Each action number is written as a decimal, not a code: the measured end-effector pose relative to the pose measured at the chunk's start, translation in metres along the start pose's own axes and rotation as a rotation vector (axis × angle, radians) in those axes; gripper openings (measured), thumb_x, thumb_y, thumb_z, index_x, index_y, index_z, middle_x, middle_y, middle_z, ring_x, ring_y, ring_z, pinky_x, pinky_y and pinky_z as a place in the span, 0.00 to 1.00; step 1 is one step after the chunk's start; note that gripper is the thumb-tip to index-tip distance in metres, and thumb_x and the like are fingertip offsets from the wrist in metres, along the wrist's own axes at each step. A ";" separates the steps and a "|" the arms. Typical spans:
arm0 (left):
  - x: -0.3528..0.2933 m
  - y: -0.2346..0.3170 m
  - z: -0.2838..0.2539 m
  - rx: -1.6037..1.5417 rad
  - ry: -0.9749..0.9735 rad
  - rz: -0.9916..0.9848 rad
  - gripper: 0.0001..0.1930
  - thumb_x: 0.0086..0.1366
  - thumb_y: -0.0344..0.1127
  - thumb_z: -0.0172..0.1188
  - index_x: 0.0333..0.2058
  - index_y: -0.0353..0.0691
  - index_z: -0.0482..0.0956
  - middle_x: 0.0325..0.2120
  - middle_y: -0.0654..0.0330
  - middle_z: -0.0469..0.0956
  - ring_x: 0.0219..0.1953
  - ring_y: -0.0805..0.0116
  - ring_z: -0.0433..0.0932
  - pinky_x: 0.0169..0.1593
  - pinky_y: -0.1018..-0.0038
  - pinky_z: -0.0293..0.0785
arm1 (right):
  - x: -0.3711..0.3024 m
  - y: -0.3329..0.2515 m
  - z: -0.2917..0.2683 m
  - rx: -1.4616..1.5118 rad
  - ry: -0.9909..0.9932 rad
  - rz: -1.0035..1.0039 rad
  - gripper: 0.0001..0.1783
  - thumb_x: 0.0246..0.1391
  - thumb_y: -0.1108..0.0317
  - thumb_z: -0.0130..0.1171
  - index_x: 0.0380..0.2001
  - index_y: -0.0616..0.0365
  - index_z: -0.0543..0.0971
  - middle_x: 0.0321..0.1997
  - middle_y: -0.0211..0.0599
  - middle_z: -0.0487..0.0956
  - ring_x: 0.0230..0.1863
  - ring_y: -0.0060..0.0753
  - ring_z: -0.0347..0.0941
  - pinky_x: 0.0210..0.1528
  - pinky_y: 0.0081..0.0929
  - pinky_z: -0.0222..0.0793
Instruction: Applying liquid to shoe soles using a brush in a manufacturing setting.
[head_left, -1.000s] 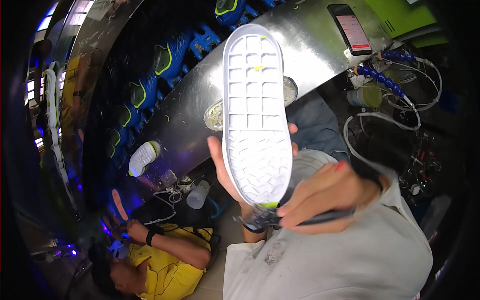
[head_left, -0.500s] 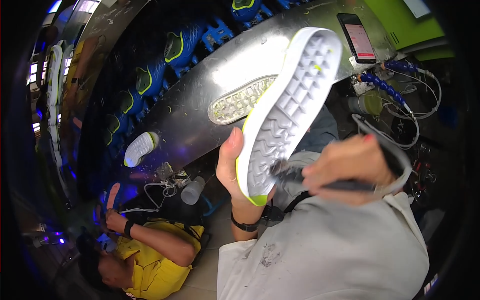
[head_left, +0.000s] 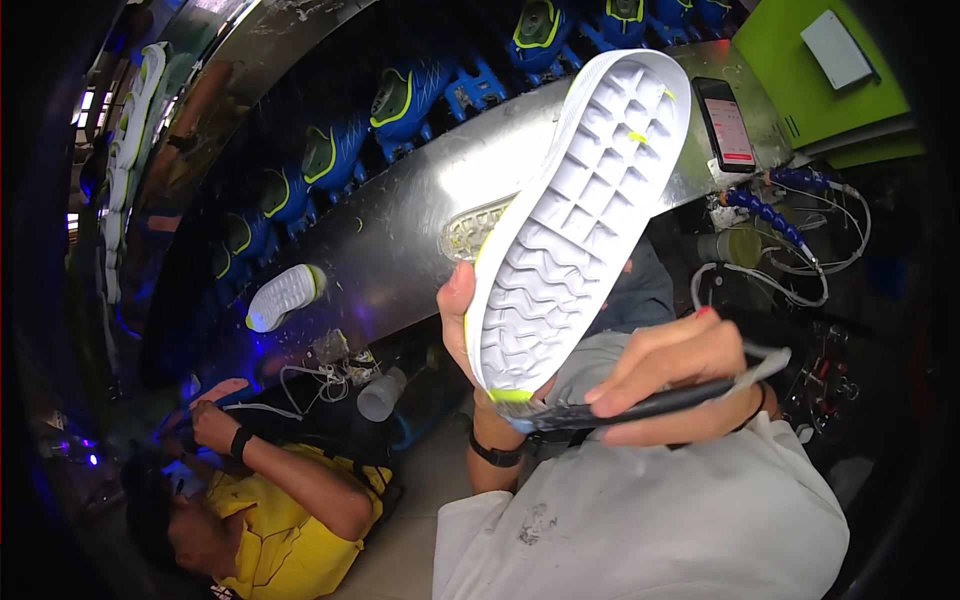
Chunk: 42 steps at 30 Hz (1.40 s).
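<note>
A white shoe sole [head_left: 540,290] with a yellow-green lower end is held tilted in front of me, its inner side of square cells and wavy ribs facing up. My left hand [head_left: 457,318] grips its lower part, thumb on the left rim; most of its fingers are hidden behind. In my right hand [head_left: 685,375] is a black-handled brush [head_left: 630,405] with a pale tube at its back end. The brush head lies at the yellow-green end of the sole; whether it touches is hard to make out.
On the metal bench lie a smaller white sole [head_left: 283,298] and a sole-shaped mould or plate [head_left: 470,232], partly covered. Blue shoe uppers [head_left: 402,95] line the far side. A phone [head_left: 724,125] and blue jointed hoses [head_left: 765,215] sit right. A co-worker in yellow [head_left: 290,510] works at lower left.
The brush has moved left and down, from inside the sole's lower part to its yellow-green end. The sole stays in my left hand. The view has shifted slightly.
</note>
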<state>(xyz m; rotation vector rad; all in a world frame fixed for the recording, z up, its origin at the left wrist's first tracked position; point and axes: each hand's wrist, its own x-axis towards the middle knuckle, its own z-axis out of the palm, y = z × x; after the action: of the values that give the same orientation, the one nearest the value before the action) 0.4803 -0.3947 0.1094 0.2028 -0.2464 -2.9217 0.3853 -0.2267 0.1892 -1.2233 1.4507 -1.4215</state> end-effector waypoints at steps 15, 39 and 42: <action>0.017 -0.007 0.033 0.213 0.166 0.121 0.42 0.63 0.58 0.46 0.64 0.25 0.61 0.53 0.36 0.74 0.49 0.43 0.80 0.50 0.58 0.80 | 0.050 0.025 -0.087 0.447 0.723 0.028 0.13 0.50 0.77 0.66 0.40 0.70 0.82 0.27 0.34 0.82 0.23 0.17 0.72 0.26 0.15 0.66; 0.292 0.079 0.198 2.176 0.309 1.450 0.19 0.66 0.47 0.58 0.48 0.39 0.79 0.35 0.49 0.78 0.36 0.50 0.78 0.41 0.56 0.71 | -0.063 0.034 -0.057 0.898 0.890 0.176 0.10 0.51 0.82 0.60 0.39 0.72 0.79 0.31 0.43 0.78 0.25 0.26 0.68 0.30 0.21 0.64; 0.338 0.094 0.190 2.407 0.375 1.129 0.23 0.67 0.51 0.54 0.53 0.42 0.78 0.41 0.39 0.78 0.38 0.46 0.79 0.46 0.55 0.72 | -0.058 0.034 -0.059 0.873 0.800 0.202 0.12 0.53 0.80 0.60 0.42 0.72 0.79 0.27 0.38 0.76 0.26 0.26 0.69 0.30 0.20 0.64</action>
<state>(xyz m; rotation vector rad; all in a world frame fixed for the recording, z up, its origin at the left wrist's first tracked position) 0.1414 -0.5282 0.2719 0.5215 -2.2911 -0.2564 0.3401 -0.1576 0.1549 0.0594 1.1070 -2.1687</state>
